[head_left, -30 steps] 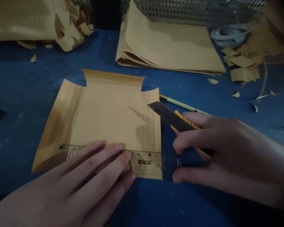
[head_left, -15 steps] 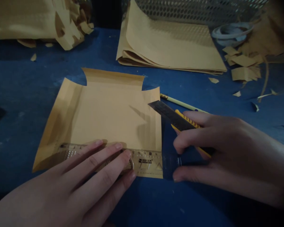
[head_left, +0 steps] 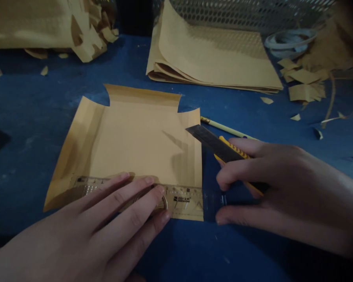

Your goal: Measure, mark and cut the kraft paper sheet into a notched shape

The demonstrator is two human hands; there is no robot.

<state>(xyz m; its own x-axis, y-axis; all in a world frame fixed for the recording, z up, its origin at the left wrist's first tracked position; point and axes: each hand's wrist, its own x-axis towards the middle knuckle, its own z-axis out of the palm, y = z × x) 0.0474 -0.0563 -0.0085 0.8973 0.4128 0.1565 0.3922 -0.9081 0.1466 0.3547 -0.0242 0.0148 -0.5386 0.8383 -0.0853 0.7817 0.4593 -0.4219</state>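
My left hand (head_left: 114, 219) lies flat with fingers stretched over a clear plastic ruler (head_left: 182, 199), pressing it on the near edge of a brown paper sheet (head_left: 138, 145). The sheet has notched upper corners and raised, creased flaps on its far and side edges. To its right, my right hand (head_left: 270, 184) is closed on a yellow utility knife (head_left: 232, 150). The long dark blade is out and points up-left, above the sheet's right flap, casting a shadow on the paper. The right thumb and a finger are near the ruler's clear right end; I cannot tell whether they touch it.
A pale pencil (head_left: 223, 128) lies beyond the knife. Folded brown paper (head_left: 211, 58) rests behind the sheet, before a perforated metal basket (head_left: 241, 15). Tape rolls (head_left: 291, 41) and paper scraps (head_left: 307, 86) are at the back right, more brown paper (head_left: 29, 25) at the back left.
The whole view has shifted very slightly to the right. Both hands, the ruler, the knife and the sheet keep their places relative to one another.
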